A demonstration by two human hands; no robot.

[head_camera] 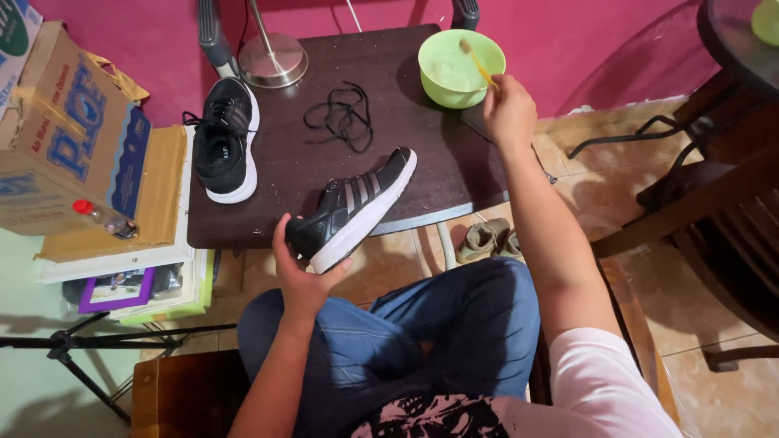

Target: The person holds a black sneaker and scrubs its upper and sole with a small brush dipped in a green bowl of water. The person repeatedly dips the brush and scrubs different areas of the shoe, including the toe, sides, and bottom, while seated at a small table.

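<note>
Sneaker (353, 209) in black with grey side stripes and a white sole lies across the front edge of the dark table (422, 170), its long axis running from the heel at about 7 o'clock to the toe at about 1 o'clock. The left hand (302, 272) cups the heel end from below, fingers wrapped around it, so the heel overhangs the table edge while the toe rests on the top. The shoe has no lace; a loose black lace (341, 115) lies in a tangle on the table, at about 12 o'clock from the shoe and apart from it.

The right hand (509, 109) is closed on the handle of a toothbrush (477, 65), whose head dips into a green bowl (461, 66) holding a pale, foamy liquid. From that hand, the shoe lies at about 8 o'clock, well apart; the toe is the nearer end. The left hand is the one already on the shoe.

A second black sneaker (225, 139), still laced, sits at the table's left side, at about 10 o'clock from the held one.
</note>
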